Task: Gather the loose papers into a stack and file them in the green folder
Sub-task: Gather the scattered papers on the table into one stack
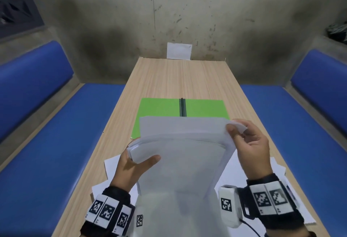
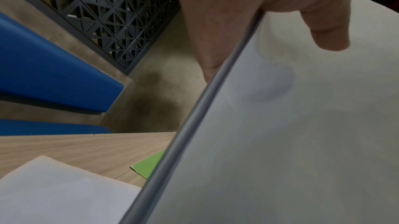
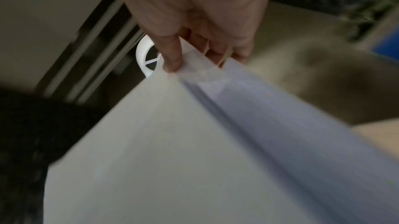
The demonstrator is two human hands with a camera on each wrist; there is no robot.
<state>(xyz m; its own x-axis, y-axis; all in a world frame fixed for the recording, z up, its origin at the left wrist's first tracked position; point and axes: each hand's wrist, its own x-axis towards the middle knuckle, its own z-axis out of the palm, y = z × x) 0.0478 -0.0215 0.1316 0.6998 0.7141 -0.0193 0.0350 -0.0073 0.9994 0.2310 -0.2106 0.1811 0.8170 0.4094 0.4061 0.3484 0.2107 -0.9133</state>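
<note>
My paper stack (image 1: 180, 152) runs lengthwise away from me; my left hand (image 1: 131, 169) grips its left edge, my right hand (image 1: 251, 148) pinches the far corner.

A long wood-grain table (image 1: 180, 78) abuts a stained, scuffed concrete wall (image 1: 187, 11). Blue padded benches (image 1: 47, 127) flank both sides — seat and backrest. A dark lattice grille (image 2: 103, 14) occupies the upper left corner.

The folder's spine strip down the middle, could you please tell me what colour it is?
Black, between bright green covers; the spine strip of the folder shows best in the head view.
</note>
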